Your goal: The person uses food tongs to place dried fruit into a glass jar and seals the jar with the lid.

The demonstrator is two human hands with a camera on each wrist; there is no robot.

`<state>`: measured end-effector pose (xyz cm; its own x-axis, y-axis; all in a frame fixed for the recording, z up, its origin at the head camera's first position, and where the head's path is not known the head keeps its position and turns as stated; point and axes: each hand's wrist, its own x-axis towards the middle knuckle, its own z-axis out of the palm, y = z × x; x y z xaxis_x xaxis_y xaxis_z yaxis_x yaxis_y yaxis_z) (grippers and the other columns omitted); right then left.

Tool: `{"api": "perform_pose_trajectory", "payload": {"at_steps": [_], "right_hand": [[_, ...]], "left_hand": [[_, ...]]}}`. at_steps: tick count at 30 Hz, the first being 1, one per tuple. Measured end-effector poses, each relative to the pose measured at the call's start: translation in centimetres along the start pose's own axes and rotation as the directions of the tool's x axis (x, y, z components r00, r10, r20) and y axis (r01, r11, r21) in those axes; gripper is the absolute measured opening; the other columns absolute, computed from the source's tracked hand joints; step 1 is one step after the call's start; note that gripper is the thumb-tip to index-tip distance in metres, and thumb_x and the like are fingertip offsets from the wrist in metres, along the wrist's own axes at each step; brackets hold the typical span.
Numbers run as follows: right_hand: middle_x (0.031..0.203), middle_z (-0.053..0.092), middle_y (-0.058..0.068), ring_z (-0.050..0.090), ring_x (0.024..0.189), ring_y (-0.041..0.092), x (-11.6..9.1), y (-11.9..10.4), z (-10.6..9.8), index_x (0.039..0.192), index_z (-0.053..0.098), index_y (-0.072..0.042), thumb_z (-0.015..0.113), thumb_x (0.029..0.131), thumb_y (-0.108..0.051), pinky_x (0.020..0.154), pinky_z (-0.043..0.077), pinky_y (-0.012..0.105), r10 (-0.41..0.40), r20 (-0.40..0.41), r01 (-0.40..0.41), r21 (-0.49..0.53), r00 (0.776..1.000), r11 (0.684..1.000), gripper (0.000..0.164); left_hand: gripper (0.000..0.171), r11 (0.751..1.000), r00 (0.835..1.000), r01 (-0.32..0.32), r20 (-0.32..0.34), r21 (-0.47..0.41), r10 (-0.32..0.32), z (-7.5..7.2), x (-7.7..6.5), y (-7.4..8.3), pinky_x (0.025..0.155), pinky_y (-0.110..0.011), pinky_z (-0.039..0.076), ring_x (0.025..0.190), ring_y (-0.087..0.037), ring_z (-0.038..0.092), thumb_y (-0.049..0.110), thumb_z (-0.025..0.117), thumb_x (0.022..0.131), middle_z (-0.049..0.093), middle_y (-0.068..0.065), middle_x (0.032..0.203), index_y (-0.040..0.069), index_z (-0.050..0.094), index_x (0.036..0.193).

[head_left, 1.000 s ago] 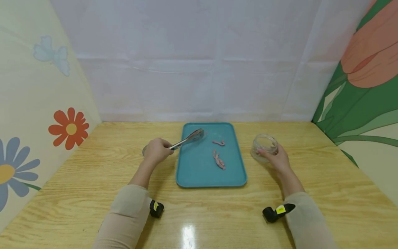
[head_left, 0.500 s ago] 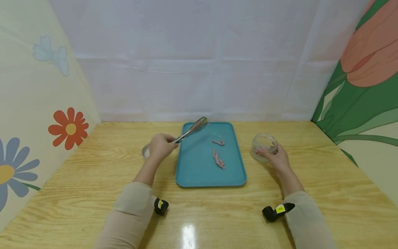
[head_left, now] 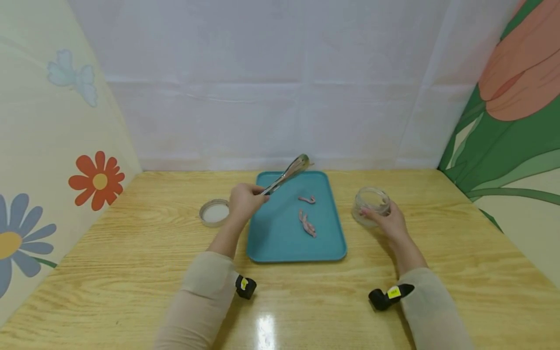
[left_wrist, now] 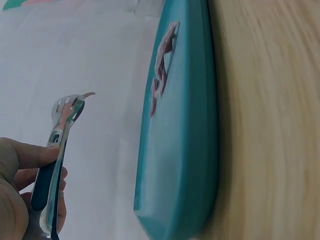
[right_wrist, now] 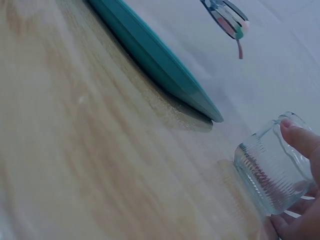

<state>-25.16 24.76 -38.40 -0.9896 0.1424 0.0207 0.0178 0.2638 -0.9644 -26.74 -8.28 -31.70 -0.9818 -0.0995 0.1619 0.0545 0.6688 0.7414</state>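
Note:
My left hand (head_left: pixel 245 201) grips metal tongs (head_left: pixel 286 174) by the handles, raised above the far part of the blue tray (head_left: pixel 280 245). A thin pinkish strip (left_wrist: pixel 89 94) sticks out of the tong tips. Two pieces lie on the tray: a small curled pinkish strip (head_left: pixel 308 199) and a larger pinkish clump of strips (head_left: pixel 307 224) nearer the front. To the tray's right, my right hand (head_left: pixel 389 222) holds an uncapped glass jar (right_wrist: pixel 270 165) by its side, thumb near the rim. Something reddish shows through the ribbed glass, too unclear to name.
A round lid (head_left: pixel 215 213) with a pale inside lies left of the tray, behind my left forearm. All stands on a wooden table (head_left: pixel 315 301). A white sheet (head_left: pixel 280 87) hangs behind it, with painted flower panels at both sides.
My left hand has lifted the tongs off the tray and carried them right, with the strip in the tips. More of the lid shows. The right hand and jar stay put.

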Motion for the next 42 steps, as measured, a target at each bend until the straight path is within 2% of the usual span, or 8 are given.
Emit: {"api": "perform_pose_trajectory", "payload": {"at_steps": [4,9,13,18,27,36,40,42], "right_hand": [[0.132,0.026,0.023,0.026,0.118,0.035,0.0,0.0,0.0,0.137,0.012,-0.002,0.066,0.073,-0.038,0.093,0.024,0.045,-0.007,-0.001,0.007,0.006,1.000,1.000,0.092],[0.131,0.027,0.023,0.026,0.118,0.035,0.1,0.1,0.1,0.137,0.014,-0.001,0.066,0.072,-0.039,0.092,0.025,0.045,-0.011,-0.005,0.011,-0.009,1.000,1.000,0.091],[0.131,0.027,0.022,0.027,0.117,0.035,0.1,0.1,0.1,0.137,0.015,-0.001,0.067,0.072,-0.039,0.092,0.025,0.045,-0.015,-0.010,0.015,-0.008,1.000,1.000,0.091],[0.132,0.026,0.022,0.026,0.118,0.035,0.2,0.2,0.2,0.137,0.015,-0.002,0.067,0.071,-0.039,0.093,0.025,0.044,-0.011,-0.014,0.011,-0.006,1.000,1.000,0.092],[0.132,0.027,0.022,0.027,0.118,0.034,0.2,0.2,0.2,0.137,0.016,-0.002,0.067,0.072,-0.038,0.093,0.025,0.044,-0.021,-0.020,0.021,0.003,1.000,1.000,0.090],[0.129,0.031,0.023,0.029,0.116,0.033,0.2,0.1,0.3,0.136,0.020,-0.001,0.067,0.073,-0.033,0.092,0.026,0.042,-0.043,-0.024,0.044,0.027,0.999,0.999,0.085],[0.128,0.032,0.023,0.030,0.115,0.033,0.3,0.2,0.4,0.135,0.022,0.000,0.068,0.073,-0.031,0.092,0.026,0.042,-0.058,-0.032,0.059,0.027,0.998,0.998,0.082],[0.128,0.033,0.023,0.031,0.115,0.033,0.4,0.2,0.4,0.134,0.023,0.000,0.069,0.073,-0.030,0.092,0.025,0.041,-0.065,-0.038,0.066,0.028,0.997,0.997,0.082]], "left_hand": [[0.016,0.999,1.000,-0.013,0.012,-0.052,0.014,0.8,-0.2,1.0,0.058,-0.031,0.041,0.071,-0.019,0.054,0.014,0.068,0.073,0.064,-0.004,0.078,0.007,0.070,0.087],[0.015,0.995,0.999,-0.049,-0.006,-0.085,0.049,2.1,-0.3,1.9,0.055,-0.028,0.041,0.066,-0.016,0.054,0.012,0.069,0.071,0.064,-0.003,0.074,0.008,0.070,0.085],[0.014,0.992,0.997,-0.073,-0.010,-0.100,0.072,3.3,-0.5,2.5,0.053,-0.028,0.041,0.064,-0.015,0.055,0.012,0.070,0.070,0.064,-0.002,0.071,0.008,0.071,0.083],[0.013,0.994,0.999,-0.050,0.009,-0.101,0.051,4.5,-1.0,3.2,0.054,-0.028,0.041,0.065,-0.014,0.055,0.015,0.070,0.070,0.064,0.002,0.071,0.012,0.071,0.082],[0.011,0.987,0.994,-0.104,0.006,-0.119,0.105,6.0,-2.0,4.4,0.052,-0.025,0.040,0.062,-0.011,0.055,0.014,0.071,0.068,0.064,0.003,0.067,0.012,0.072,0.079],[0.012,0.988,0.996,-0.062,0.062,-0.144,0.072,8.1,-2.8,5.1,0.061,-0.023,0.044,0.064,-0.008,0.058,0.015,0.072,0.068,0.064,0.005,0.070,0.014,0.072,0.080],[0.011,0.985,0.995,-0.041,0.080,-0.167,0.055,8.6,-3.3,5.6,0.053,-0.022,0.045,0.055,-0.009,0.057,0.013,0.073,0.067,0.064,0.004,0.071,0.015,0.072,0.078],[0.009,0.984,0.995,-0.045,0.084,-0.170,0.059,8.8,-3.5,5.8,0.051,-0.021,0.044,0.057,-0.008,0.057,0.013,0.073,0.067,0.063,0.005,0.070,0.016,0.072,0.076]]}}
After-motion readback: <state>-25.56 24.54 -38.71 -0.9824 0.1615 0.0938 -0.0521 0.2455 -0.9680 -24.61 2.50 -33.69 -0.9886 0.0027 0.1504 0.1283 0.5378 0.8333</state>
